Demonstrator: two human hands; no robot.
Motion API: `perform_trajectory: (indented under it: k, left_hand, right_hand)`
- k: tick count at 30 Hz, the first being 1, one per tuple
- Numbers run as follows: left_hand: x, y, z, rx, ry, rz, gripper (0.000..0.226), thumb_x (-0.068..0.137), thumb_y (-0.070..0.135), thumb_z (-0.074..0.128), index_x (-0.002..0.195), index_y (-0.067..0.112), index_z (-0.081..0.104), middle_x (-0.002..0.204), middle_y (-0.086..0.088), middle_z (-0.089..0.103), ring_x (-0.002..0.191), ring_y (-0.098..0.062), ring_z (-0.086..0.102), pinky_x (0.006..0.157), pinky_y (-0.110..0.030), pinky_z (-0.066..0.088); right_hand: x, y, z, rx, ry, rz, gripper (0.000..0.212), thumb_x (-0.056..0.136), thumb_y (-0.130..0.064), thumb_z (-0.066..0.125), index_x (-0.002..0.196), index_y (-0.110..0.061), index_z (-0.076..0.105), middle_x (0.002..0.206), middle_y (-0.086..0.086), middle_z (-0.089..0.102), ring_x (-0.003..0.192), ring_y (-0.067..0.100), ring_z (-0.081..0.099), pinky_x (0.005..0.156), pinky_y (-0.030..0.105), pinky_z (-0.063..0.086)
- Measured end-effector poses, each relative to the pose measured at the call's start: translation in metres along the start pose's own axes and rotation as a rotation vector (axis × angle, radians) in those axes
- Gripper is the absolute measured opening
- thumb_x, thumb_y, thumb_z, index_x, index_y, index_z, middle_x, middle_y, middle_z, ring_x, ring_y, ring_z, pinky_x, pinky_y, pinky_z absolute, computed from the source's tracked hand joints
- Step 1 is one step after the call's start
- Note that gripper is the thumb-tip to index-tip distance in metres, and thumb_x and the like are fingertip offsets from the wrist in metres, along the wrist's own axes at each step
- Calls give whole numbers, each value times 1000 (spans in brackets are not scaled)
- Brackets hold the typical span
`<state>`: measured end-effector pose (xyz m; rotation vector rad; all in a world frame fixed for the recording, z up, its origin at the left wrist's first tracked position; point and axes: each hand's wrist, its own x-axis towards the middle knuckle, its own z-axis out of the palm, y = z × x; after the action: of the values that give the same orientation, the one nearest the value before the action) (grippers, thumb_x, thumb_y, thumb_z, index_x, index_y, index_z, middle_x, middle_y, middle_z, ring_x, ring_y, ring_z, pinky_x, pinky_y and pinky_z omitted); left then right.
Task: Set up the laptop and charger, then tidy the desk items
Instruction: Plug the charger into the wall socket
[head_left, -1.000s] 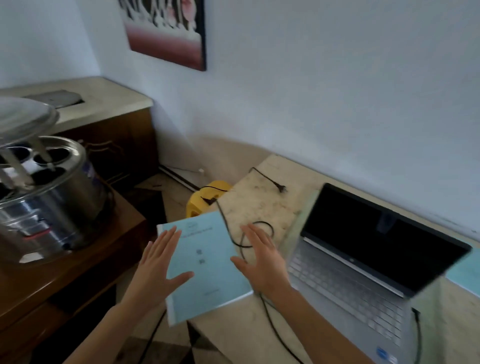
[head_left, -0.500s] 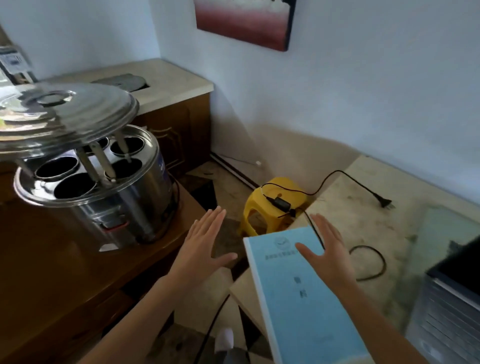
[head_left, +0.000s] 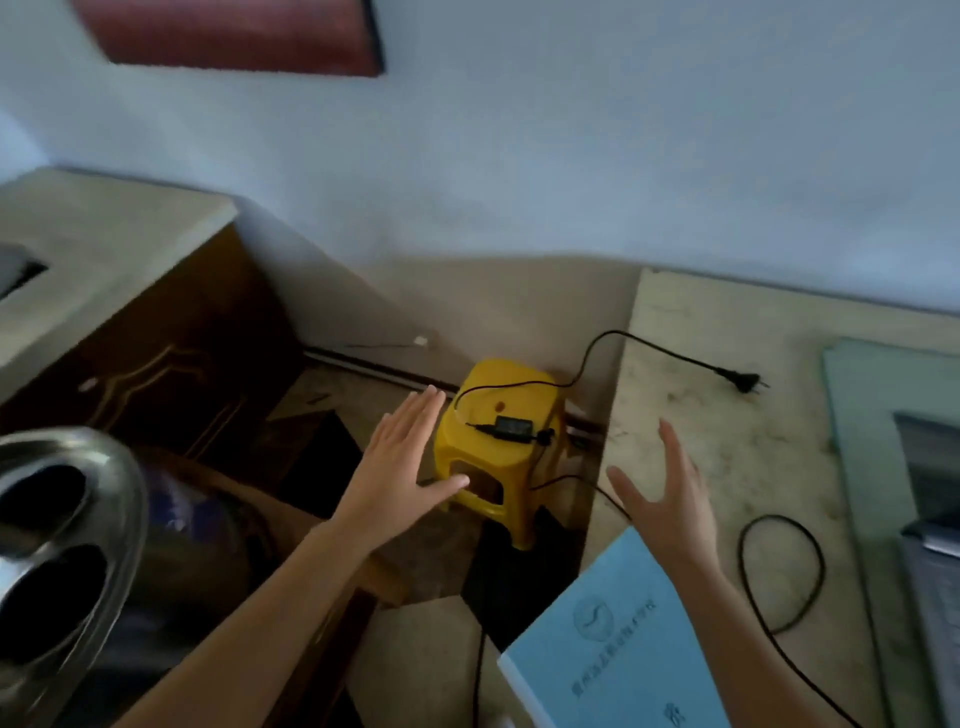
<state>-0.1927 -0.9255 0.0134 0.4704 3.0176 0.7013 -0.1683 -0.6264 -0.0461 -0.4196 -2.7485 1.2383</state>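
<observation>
Turning left, the view has pushed the laptop out to a blurred sliver at the 3 o'clock edge, where a second ago its open screen and keyboard filled the right side. Both hands have lifted away from the blue booklet, which sat under the palms a second ago and now lies alone at 5 o'clock, its near corner seemingly jutting past the desk edge. The left hand hovers flat, fingers straight and together, thumb out, holding nothing, just at 9 o'clock of the yellow stool. The right hand is spread wide and equally empty, at the stool's 4 o'clock over the desk edge. The charger brick rests on the stool top near frame centre; its cable climbs onto the desk and ends in a plug lying loose at 2 o'clock, while a cable loop sits at 4 o'clock. The shift suggests the booklet is set aside for now and the charger is the next concern: the laptop is open, but the plug is in no socket, so powering up appears undone
</observation>
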Motion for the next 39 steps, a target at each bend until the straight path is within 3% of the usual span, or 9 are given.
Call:
perform_trajectory:
  k: [12,19,26,32,36,39]
  left_hand:
    - [239,37,85,-50,-332,524,88,85,52,56,151,26,5,159,9,4,145,-7,2,117,-29,3]
    - [310,112,148,-105,-515,676,79,90,46,53,151,19,12,160,0,10,147,-16,9,119,-33,10]
    - [342,164,220,103,-677,721,76,90,48,50,150,14,16,157,-6,20,144,-24,20,116,-39,21]
    - [359,197,250,-125,-586,688,59,90,37,56,140,15,36,129,-2,53,117,-19,50,92,-32,44]
    - [365,199,244,-237,-549,661,40,87,34,61,123,20,56,100,4,64,87,-14,60,67,-19,40]
    - [380,192,221,-289,-527,641,33,82,41,65,112,28,65,86,12,67,57,-1,51,51,-15,32]
  right_hand:
    - [67,12,1,-30,347,322,88,76,-64,57,148,-40,11,154,-11,31,140,11,30,108,41,38]
    - [65,19,5,-77,435,474,82,81,-63,52,148,-39,12,154,-13,30,140,8,26,107,37,39]
    - [75,56,-14,-62,488,601,71,89,-60,40,149,-33,15,155,-9,31,143,12,23,111,37,34]
    - [113,76,-14,-27,471,622,70,89,-61,36,149,-31,16,152,-5,37,138,18,33,115,41,26]
    - [129,73,-9,6,445,616,67,89,-60,37,147,-34,17,152,-7,36,136,18,35,113,41,28]
    - [144,66,-12,35,434,578,66,89,-60,37,146,-35,18,152,-8,36,137,16,35,111,42,31]
